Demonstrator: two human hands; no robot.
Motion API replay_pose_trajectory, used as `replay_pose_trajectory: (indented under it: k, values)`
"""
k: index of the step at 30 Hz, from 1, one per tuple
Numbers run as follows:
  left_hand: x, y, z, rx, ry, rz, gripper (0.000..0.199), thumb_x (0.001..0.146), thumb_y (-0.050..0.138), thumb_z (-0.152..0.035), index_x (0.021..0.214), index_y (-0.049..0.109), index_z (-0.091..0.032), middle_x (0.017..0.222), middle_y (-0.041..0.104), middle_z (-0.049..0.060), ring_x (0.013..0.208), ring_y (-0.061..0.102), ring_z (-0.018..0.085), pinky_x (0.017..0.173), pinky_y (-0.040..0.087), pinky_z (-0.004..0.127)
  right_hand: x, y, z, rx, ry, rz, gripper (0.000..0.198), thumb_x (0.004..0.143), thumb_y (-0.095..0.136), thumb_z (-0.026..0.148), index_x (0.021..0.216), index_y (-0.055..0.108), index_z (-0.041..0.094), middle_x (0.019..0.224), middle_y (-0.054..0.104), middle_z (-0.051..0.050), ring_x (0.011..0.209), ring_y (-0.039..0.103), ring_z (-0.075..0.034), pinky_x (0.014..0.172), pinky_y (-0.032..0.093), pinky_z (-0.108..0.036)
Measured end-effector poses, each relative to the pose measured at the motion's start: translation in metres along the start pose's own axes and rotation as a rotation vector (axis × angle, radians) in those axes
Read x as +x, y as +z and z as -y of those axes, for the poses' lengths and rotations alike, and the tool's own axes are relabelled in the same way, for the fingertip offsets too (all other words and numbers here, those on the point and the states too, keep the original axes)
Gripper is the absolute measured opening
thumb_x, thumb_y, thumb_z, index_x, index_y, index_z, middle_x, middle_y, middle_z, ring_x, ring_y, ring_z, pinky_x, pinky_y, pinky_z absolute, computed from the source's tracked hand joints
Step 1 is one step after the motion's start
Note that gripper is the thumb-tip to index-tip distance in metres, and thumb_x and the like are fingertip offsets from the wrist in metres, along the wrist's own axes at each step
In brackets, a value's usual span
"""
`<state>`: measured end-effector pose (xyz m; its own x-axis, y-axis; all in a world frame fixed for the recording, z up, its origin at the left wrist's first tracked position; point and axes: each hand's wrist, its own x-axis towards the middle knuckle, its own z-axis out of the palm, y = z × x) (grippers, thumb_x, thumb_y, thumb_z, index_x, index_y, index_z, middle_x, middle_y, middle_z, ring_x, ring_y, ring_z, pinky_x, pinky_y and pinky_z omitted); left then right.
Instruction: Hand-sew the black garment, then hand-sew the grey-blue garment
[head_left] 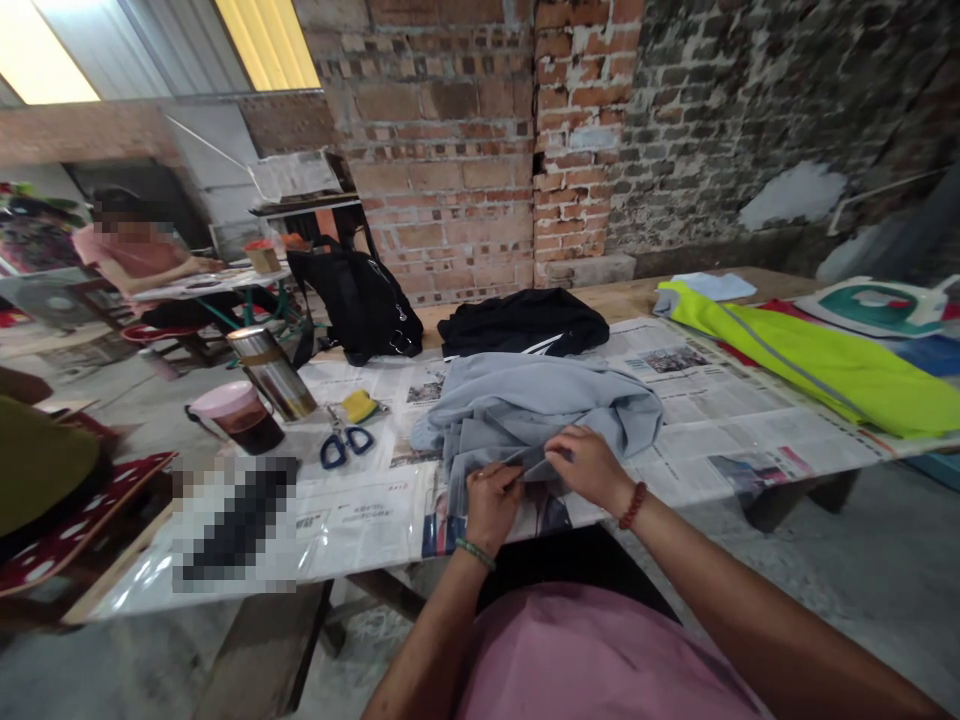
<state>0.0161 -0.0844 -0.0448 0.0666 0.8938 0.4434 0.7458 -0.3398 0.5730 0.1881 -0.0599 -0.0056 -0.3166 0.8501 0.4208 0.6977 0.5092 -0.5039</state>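
Observation:
A light grey cloth garment [517, 400] lies bunched on the newspaper-covered table in front of me. My left hand [493, 500] pinches its near edge, fingers closed on the fabric. Just to the right, my right hand [586, 462] also grips the near edge between thumb and fingers. A small stretch of cloth runs between the two hands. Behind the grey garment sits a dark folded garment [525, 318] with white stripes. Blue-handled scissors [345, 446] rest to the left, beside a small yellow item [360, 405].
A steel flask [271, 372] and a lidded cup of dark drink [241, 418] stand at left, near a black bag [360, 305]. On the right are a neon yellow garment [810, 355] and an iron [874, 305]. A person [131, 245] sits at another table.

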Motion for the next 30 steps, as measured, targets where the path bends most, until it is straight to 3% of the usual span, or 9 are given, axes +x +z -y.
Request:
replay_pose_trajectory:
  k: [4, 13, 20, 26, 30]
  values:
    - [-0.001, 0.001, 0.002, 0.017, 0.014, -0.029, 0.026, 0.069, 0.055, -0.005, 0.080, 0.071, -0.022, 0.074, 0.069, 0.002, 0.073, 0.062, 0.016, 0.068, 0.047, 0.028, 0.007, 0.018, -0.004, 0.092, -0.042, 0.141, 0.011, 0.072, 0.061, 0.021, 0.079, 0.069, 0.022, 0.081, 0.066, -0.002, 0.084, 0.055, -0.017, 0.080, 0.038, -0.029]
    - [0.000, 0.001, 0.001, 0.022, 0.003, 0.009, 0.021, 0.069, 0.056, -0.007, 0.074, 0.070, -0.022, 0.069, 0.066, 0.001, 0.072, 0.060, 0.015, 0.068, 0.044, 0.027, 0.011, 0.031, 0.005, 0.279, 0.007, 0.135, 0.010, 0.072, 0.056, 0.017, 0.069, 0.066, 0.018, 0.073, 0.064, -0.002, 0.077, 0.055, -0.016, 0.075, 0.038, -0.028]
    - [0.001, 0.000, 0.001, 0.067, -0.038, 0.050, 0.010, 0.074, 0.058, -0.017, 0.071, 0.068, -0.020, 0.070, 0.068, 0.002, 0.074, 0.060, 0.017, 0.070, 0.042, 0.029, 0.026, 0.036, 0.007, 0.870, 0.427, 0.133, 0.010, 0.071, 0.049, 0.016, 0.062, 0.053, 0.017, 0.055, 0.058, 0.003, 0.052, 0.050, -0.010, 0.055, 0.039, -0.021]
    - [0.001, 0.000, 0.001, 0.089, -0.031, 0.079, 0.016, 0.070, 0.058, -0.010, 0.073, 0.069, -0.021, 0.072, 0.069, 0.002, 0.076, 0.060, 0.018, 0.075, 0.041, 0.031, 0.045, 0.028, -0.002, 0.952, 0.490, 0.096, 0.010, 0.075, 0.047, 0.019, 0.065, 0.047, 0.017, 0.057, 0.058, 0.003, 0.045, 0.049, -0.006, 0.048, 0.038, -0.017]
    - [0.002, 0.001, 0.001, 0.075, -0.060, 0.085, 0.017, 0.070, 0.058, -0.009, 0.074, 0.070, -0.021, 0.075, 0.070, 0.002, 0.080, 0.060, 0.018, 0.078, 0.041, 0.032, 0.062, 0.012, -0.005, 1.065, 0.494, 0.231, 0.008, 0.081, 0.045, 0.026, 0.077, 0.043, 0.019, 0.065, 0.062, 0.002, 0.041, 0.053, -0.009, 0.037, 0.037, -0.018]
